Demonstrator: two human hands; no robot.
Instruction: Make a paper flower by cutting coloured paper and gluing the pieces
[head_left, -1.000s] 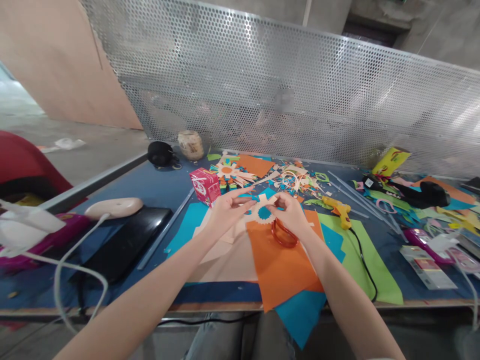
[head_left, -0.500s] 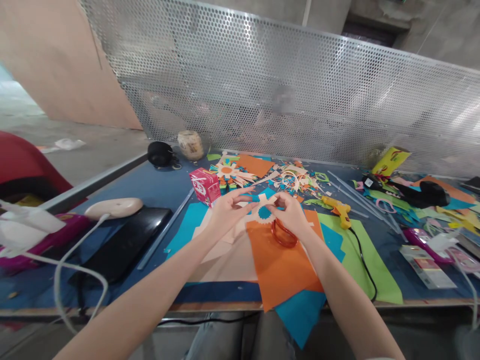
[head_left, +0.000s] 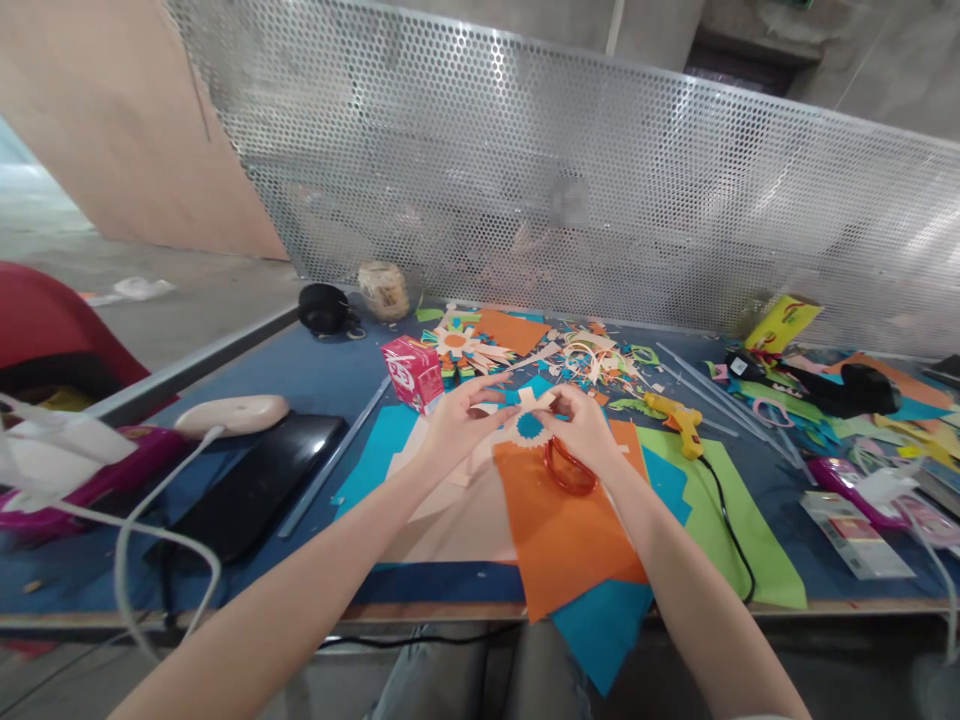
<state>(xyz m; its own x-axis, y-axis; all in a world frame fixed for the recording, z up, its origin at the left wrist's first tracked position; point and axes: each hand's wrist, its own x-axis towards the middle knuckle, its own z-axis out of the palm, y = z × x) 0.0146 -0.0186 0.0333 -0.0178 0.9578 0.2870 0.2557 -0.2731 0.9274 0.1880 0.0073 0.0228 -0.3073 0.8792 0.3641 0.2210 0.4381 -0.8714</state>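
Note:
Between my hands is a pale paper cutout [head_left: 529, 403] shaped like a ring with petals around a blue centre or opening. My left hand [head_left: 463, 425] pinches its left side, and my right hand [head_left: 579, 420] pinches the right side. Scissors with red-orange handles [head_left: 571, 474] lie by my right palm, their blades hidden. Below are an orange paper sheet [head_left: 562, 540], a pale peach sheet [head_left: 450, 535] and a blue sheet [head_left: 604, 630] hanging past the table edge. A similar pale flower cutout [head_left: 480, 350] with an orange middle lies farther back.
A pink box [head_left: 412, 374] stands left of my hands. Right are a yellow glue gun [head_left: 684, 425] with a black cord and a green sheet [head_left: 739, 520]. Paper scraps [head_left: 596, 355] lie behind, before a perforated metal panel [head_left: 525, 150]. A black phone-like slab [head_left: 259, 480] lies left.
Both hands keep their grip on the pale cutout and stay almost in place. The view has shifted very slightly.

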